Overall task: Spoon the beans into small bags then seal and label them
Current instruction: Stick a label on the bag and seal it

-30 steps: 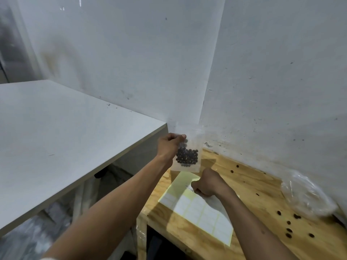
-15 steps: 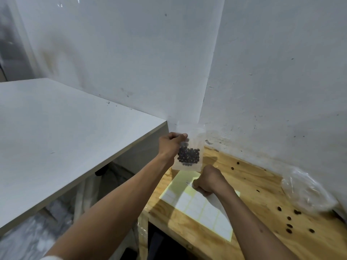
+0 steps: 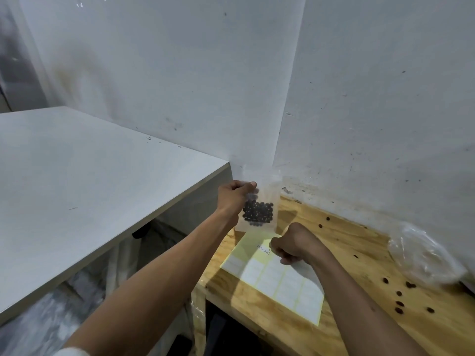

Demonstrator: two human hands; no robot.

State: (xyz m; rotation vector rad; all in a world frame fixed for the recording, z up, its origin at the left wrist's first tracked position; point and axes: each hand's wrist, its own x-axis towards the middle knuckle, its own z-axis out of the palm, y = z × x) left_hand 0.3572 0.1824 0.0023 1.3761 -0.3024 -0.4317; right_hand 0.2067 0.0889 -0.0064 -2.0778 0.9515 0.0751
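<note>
Small handwriting on the label sheet [image 3: 272,276] at lower centre is too tiny to read, where the right hand [image 3: 291,244] pinches a label's edge, while just above it the left hand [image 3: 235,197] grips a clear small bag [image 3: 259,204] of dark beans [image 3: 257,214] upright

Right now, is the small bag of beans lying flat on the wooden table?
No, the left hand holds the small bag upright above the wooden table.

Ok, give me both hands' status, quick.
Left hand: holding the bag of beans up.
Right hand: fingers curled at a label on the label sheet.
</note>
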